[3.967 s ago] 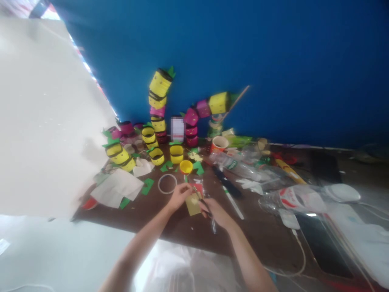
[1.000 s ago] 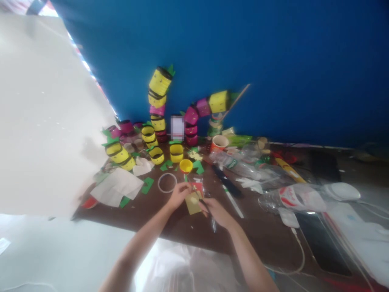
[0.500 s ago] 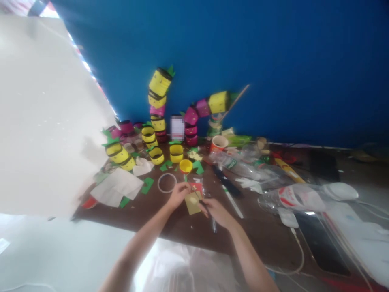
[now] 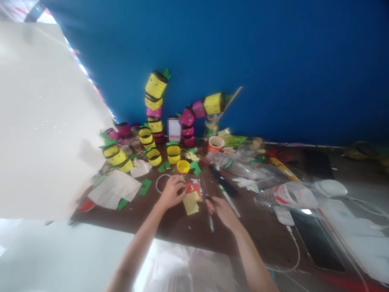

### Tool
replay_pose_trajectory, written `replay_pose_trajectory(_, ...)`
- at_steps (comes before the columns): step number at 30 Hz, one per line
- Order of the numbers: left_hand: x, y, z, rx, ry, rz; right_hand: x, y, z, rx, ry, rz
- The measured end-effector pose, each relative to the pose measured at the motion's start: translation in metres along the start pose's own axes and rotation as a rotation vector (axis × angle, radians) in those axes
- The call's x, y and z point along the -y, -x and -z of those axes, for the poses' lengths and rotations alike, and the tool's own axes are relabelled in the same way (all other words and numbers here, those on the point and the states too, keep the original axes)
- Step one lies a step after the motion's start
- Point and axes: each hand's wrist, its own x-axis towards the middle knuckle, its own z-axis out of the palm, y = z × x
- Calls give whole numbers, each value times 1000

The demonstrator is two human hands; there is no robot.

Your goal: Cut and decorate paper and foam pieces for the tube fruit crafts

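My left hand (image 4: 174,193) is beside the clear ring (image 4: 161,184), at the left edge of a red card (image 4: 193,189). Its fingers are curled together; anything between them is too blurred to name. A yellowish paper piece (image 4: 191,203) overlaps the card's lower part. To the right of both papers, my right hand (image 4: 221,211) is closed around something thin and dark, mostly hidden and blurred. A clear pen-like stick (image 4: 211,224) lies just below its fingers. A small yellow cup (image 4: 183,167) stands beyond the card.
Yellow and purple paper-covered cups (image 4: 174,155) stand along the blue wall, some stacked. White paper (image 4: 115,189) and green scraps (image 4: 146,187) lie left. Plastic bottles (image 4: 291,194), a dark strip (image 4: 223,180), a white-and-green marker (image 4: 230,201) and a phone (image 4: 319,239) lie right.
My right hand has drawn back to the right, off the yellowish paper. My left hand has moved slightly left, away from the red card, more of which shows now. The view has shifted a little.
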Motion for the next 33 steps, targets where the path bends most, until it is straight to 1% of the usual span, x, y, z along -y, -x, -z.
replay_pose_trajectory(2,1,-1,-1,27,-305,-71,-5,2,1,-26,22,11)
replay_pose_trajectory(3,2,-1,-2,32,-382,-75,-7,4,1,-31,32,15)
replay_pose_trajectory(5,2,-1,-6,47,-447,-71,-13,5,0,-39,42,8)
replay_pose_trajectory(8,1,-1,-11,110,-528,-115,-19,7,-3,-54,28,-12)
replay_pose_trajectory(11,-1,0,-13,168,-574,-158,-20,8,-3,-70,18,-16)
replay_pose_trajectory(13,0,1,-13,185,-593,-168,-19,10,-2,-77,20,-10)
replay_pose_trajectory(19,6,3,-11,167,-625,-163,-18,13,2,-91,5,6)
replay_pose_trajectory(26,8,-2,-7,202,-628,-259,-27,12,2,-97,-9,3)
replay_pose_trajectory(33,7,-7,-1,225,-655,-306,-23,12,3,-93,-25,13)
